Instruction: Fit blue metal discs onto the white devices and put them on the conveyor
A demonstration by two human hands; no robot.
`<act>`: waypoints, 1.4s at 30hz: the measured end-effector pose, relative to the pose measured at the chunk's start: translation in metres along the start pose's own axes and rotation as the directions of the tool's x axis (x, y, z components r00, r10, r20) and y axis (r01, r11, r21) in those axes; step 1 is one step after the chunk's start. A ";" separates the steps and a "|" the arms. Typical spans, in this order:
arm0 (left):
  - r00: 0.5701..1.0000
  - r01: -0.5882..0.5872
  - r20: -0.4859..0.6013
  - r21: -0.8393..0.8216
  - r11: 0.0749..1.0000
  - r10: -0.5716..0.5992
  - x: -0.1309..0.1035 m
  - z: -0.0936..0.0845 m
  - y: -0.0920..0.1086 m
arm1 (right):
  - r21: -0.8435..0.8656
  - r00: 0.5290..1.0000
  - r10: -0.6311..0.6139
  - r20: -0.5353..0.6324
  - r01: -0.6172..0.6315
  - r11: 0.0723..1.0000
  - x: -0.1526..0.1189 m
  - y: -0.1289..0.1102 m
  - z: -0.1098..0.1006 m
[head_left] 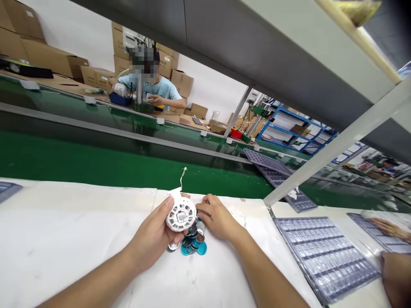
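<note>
My left hand is closed around a round white plastic housing with slots set in a ring, its slotted face turned up towards me. A thin white cable with a small connector rises from behind the housing. Just right of it, my right hand has its fingers bent and drawn together at the far edge of a pile of round metal caps, teal and silver. Whatever its fingertips may hold is hidden. Part of the pile lies beneath the housing.
Clear plastic trays lie to the right, beside a slanting white post. Beyond the white tabletop runs a green conveyor belt. A co-worker sits across it; another person's hand is at far right. A shelf hangs overhead.
</note>
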State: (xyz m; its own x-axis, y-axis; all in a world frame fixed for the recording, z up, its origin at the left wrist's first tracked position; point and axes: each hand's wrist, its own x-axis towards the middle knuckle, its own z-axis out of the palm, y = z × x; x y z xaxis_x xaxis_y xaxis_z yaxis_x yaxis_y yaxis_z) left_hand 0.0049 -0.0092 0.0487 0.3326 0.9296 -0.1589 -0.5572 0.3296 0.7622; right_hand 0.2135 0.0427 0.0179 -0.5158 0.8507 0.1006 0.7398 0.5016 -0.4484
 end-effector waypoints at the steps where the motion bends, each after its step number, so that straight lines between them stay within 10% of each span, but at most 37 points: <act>1: 1.000 -0.010 -0.002 0.006 1.000 0.010 0.000 0.000 0.000 | -0.002 1.000 -0.009 0.005 0.009 1.000 0.000 -0.001 0.000; 11: 1.000 0.005 -0.008 0.053 0.999 -0.005 -0.001 0.004 0.003 | 0.139 0.998 0.015 -0.054 -0.007 0.990 0.003 -0.003 0.003; 22: 0.998 -0.050 0.043 0.100 0.994 0.046 -0.002 -0.010 -0.006 | 0.311 0.896 0.117 -0.429 0.025 0.950 -0.023 -0.031 -0.012; 29: 0.998 -0.063 0.006 0.326 0.943 0.064 -0.005 -0.007 -0.015 | -0.150 0.693 -0.273 -0.668 0.234 0.961 -0.032 -0.057 -0.013; 42: 0.998 -0.062 0.000 0.466 0.882 0.070 -0.007 -0.007 -0.017 | -0.354 0.661 -0.400 -0.635 0.212 0.911 -0.030 -0.064 -0.004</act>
State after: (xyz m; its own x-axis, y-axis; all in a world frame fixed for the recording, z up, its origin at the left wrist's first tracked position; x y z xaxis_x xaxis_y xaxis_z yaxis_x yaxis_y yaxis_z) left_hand 0.0069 -0.0206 0.0329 0.2927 0.9505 -0.1046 -0.1575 0.1559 0.9751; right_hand 0.1831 -0.0145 0.0468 -0.3628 0.4607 0.8100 0.7177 0.6926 -0.0725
